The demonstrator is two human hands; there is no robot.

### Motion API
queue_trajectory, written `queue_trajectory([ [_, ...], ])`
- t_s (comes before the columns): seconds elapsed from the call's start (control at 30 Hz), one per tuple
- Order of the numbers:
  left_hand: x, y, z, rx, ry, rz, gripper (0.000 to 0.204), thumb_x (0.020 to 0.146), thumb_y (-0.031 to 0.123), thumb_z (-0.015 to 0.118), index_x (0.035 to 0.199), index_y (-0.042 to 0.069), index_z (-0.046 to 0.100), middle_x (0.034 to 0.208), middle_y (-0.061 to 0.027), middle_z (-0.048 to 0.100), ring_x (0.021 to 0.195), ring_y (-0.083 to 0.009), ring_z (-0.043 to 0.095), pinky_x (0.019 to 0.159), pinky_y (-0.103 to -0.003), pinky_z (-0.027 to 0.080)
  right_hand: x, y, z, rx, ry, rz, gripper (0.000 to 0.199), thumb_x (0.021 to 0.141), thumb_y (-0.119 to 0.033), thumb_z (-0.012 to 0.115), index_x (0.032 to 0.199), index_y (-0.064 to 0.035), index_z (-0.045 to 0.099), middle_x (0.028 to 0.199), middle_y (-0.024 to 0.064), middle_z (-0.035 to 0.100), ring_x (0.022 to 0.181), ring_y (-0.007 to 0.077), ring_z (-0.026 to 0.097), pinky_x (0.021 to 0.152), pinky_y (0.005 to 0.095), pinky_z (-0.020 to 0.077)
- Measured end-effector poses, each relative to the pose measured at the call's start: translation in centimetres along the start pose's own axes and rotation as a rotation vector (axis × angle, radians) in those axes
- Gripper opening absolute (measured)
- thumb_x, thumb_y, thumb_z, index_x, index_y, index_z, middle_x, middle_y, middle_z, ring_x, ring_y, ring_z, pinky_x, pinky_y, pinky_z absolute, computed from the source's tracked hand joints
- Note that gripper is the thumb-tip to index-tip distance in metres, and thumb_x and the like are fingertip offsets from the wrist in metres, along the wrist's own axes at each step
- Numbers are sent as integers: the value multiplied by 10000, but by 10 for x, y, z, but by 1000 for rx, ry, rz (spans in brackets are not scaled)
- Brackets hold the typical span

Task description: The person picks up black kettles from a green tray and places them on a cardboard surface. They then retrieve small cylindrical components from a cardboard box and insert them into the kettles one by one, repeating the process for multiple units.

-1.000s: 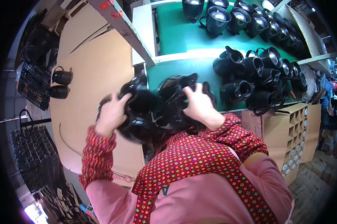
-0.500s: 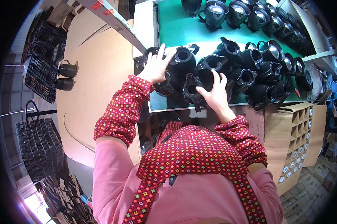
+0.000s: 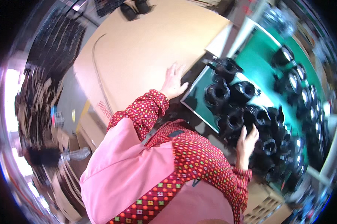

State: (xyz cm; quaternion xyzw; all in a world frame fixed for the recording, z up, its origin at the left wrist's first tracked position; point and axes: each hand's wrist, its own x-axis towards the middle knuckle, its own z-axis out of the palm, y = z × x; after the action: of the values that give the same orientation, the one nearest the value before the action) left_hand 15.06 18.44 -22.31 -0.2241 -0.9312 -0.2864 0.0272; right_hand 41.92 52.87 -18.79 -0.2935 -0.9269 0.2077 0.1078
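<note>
Brown cardboard sheet (image 3: 146, 44) is the biggest thing, then the green table (image 3: 256, 50), w/ 1 divided carton (image 3: 263, 203) by its near side, slot contents too blurry tbh. Black jugs (image 3: 222, 104) bunched on the table: 10+, but blur kills an exact count, insides mostly too dark to tell. 2 dark jugs (image 3: 128, 12) at the sheet's far edge. L hand (image 3: 174, 82) spread wide over the sheet's side edge; R hand (image 3: 246, 145) fairly wide, right by the bunched jugs, can't tell if touching. Red print (image 3: 104, 109) on the sheet, illegible.
</note>
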Motion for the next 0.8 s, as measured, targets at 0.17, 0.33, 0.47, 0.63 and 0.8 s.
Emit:
queue_trajectory([
  [0.17,-165,-173,-22,420,282,-1021,904,914,373,691,1645,44,272,1689,-307,231,1583,-452,205,1294,-566,168,-3,-18,-53,-71,-254,-19,656,1053,-421,622,1599,-133,400,1614,279,373,1415,497,481,1100,518,494],
  [0.33,-264,-211,-43,358,390,-1929,627,926,252,705,1485,25,533,1509,-272,553,1433,-401,522,1194,-533,414,11,-29,-85,18,-226,-46,609,1024,-301,703,1541,-62,486,1571,243,426,1141,335,645,957,409,549],
  [0.47,-392,-301,-39,131,548,-1702,329,990,233,653,1188,-21,722,1137,-268,752,1097,-388,745,956,-498,586,37,-30,-73,130,-302,-98,558,1013,-246,724,1494,-40,529,1533,199,477,892,220,702,842,350,569],
  [0.63,-258,-226,-65,208,416,-1348,379,1034,304,581,1087,-43,723,1045,-306,730,1036,-462,716,934,-543,567,45,-63,-77,149,-291,-150,511,1005,-201,733,1456,-35,558,1512,190,491,860,193,714,771,297,585],
  [0.8,-191,-279,-93,276,412,-1234,388,1064,316,542,1024,-32,708,1033,-305,724,1020,-473,708,903,-555,571,44,-68,-65,201,-327,-187,485,1002,-166,733,1436,-27,568,1495,186,500,865,184,714,765,283,595],
])
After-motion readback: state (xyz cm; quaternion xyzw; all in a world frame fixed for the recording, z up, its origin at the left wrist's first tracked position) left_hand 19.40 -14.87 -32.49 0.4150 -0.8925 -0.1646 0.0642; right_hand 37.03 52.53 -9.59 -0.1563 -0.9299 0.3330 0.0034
